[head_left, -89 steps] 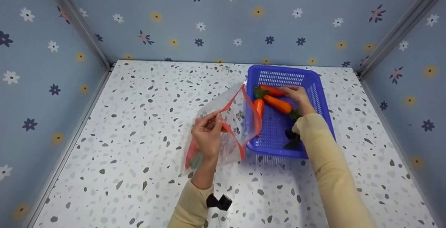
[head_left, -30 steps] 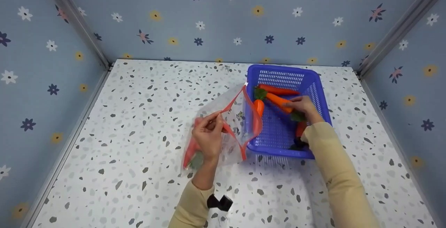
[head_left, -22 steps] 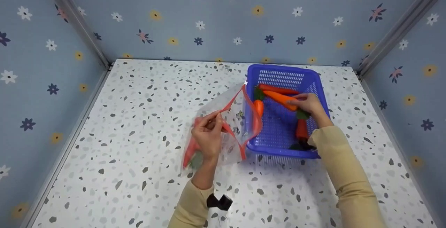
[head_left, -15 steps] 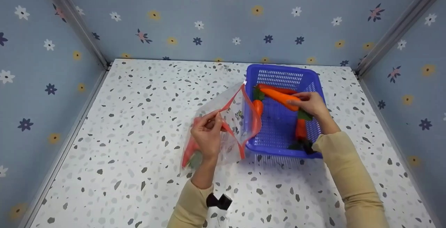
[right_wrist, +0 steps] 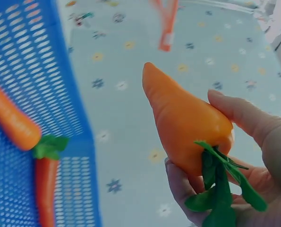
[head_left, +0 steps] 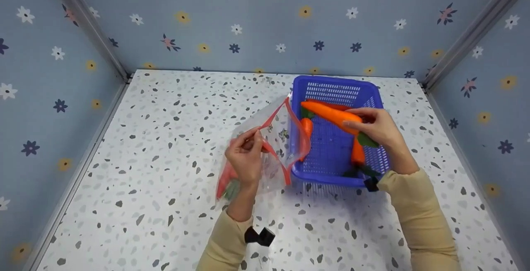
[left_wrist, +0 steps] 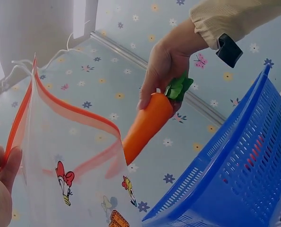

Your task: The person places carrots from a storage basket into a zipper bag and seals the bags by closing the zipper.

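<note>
My left hand (head_left: 245,157) pinches the red zip edge of a clear zip bag (left_wrist: 83,156), whose mouth gapes toward the basket. Low in the bag lies something long and red (head_left: 225,178) with green at one end. My right hand (head_left: 379,126) grips an orange carrot (head_left: 331,113) by its thick leafy end, thumb on one side and fingers on the other. The carrot is raised over the blue basket (head_left: 331,178), its tip pointing left toward the bag. In the left wrist view, the carrot's tip (left_wrist: 133,146) overlaps the bag's edge.
Inside the basket lie a red carrot (head_left: 341,106) along the back, an orange one (head_left: 307,126) at the left and another (head_left: 357,155) at the right. The bag's mouth overlaps the basket's left rim. Flowered panels (head_left: 265,22) wall the speckled table (head_left: 174,138).
My right hand has left the red carrot at the back, taken hold of the orange carrot and lifted it from the basket. My left hand keeps its pinch on the bag, barely moved.
</note>
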A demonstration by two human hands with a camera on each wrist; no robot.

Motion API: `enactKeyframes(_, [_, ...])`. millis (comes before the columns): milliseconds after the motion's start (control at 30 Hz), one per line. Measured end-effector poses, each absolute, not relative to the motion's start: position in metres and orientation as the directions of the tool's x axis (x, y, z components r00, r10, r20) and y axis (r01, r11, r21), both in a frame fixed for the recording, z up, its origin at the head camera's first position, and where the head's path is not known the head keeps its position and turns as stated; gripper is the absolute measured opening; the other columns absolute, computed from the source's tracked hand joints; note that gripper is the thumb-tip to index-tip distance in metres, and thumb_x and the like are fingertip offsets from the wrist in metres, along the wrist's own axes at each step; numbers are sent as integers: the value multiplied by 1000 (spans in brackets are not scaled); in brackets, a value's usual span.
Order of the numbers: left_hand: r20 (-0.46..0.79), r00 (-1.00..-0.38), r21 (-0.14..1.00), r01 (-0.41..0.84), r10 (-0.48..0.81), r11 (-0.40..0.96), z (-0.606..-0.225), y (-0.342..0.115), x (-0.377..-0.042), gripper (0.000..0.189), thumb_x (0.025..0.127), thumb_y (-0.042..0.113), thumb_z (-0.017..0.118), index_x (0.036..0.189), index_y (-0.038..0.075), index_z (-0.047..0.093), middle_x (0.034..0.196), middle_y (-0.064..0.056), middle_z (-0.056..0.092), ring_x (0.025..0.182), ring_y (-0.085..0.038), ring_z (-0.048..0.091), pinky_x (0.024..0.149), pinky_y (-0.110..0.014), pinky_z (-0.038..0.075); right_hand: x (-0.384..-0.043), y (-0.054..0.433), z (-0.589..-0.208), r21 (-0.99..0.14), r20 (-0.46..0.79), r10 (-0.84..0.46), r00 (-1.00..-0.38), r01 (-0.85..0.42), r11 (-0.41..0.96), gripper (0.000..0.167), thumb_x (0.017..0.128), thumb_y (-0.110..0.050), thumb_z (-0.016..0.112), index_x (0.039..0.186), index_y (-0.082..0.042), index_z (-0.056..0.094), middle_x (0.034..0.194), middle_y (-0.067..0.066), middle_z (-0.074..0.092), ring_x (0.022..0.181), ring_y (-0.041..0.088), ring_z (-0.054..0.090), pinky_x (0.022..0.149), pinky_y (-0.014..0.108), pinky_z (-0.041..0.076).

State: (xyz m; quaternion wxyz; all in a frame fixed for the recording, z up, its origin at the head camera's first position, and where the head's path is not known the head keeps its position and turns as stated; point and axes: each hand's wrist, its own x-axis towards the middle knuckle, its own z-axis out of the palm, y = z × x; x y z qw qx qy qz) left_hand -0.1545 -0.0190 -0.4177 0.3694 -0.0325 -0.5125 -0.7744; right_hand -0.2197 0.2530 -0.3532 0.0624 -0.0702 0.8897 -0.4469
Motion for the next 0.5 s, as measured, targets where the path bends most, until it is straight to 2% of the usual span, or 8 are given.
enactKeyframes(100, [430,-719,760,615,-546,-212,-416,-19,-155,12,78,-15,54,87,-20,59,66,-25,57,49,-12,55,42,-24,49,-211,251,-346,-813,-10,-198,-980,-108,573,48,78,-34,66,114,-3,60,96,14,56,73,18,51,58,17,46])
enactKeyframes(333, [446,-695,718,654,-564,-237,-414,-18,-157,12,78,-17,52,87,-22,58,67,-5,62,48,-12,56,42,-24,50,-197,245,-333,-841,27,-258,-966,-161,516,42,79,-27,67,113,-3,60,95,13,56,72,18,55,59,20,51])
enactKeyframes(500, [453,-688,708,664,-567,-240,-413,-19,-158,13,77,-18,51,88,-24,56,68,-3,63,48,-12,56,43,-24,50,-192,236,-325,-851,30,-313,-949,-189,490,39,79,-23,68,112,-3,61,94,13,56,71,18,56,60,21,51])
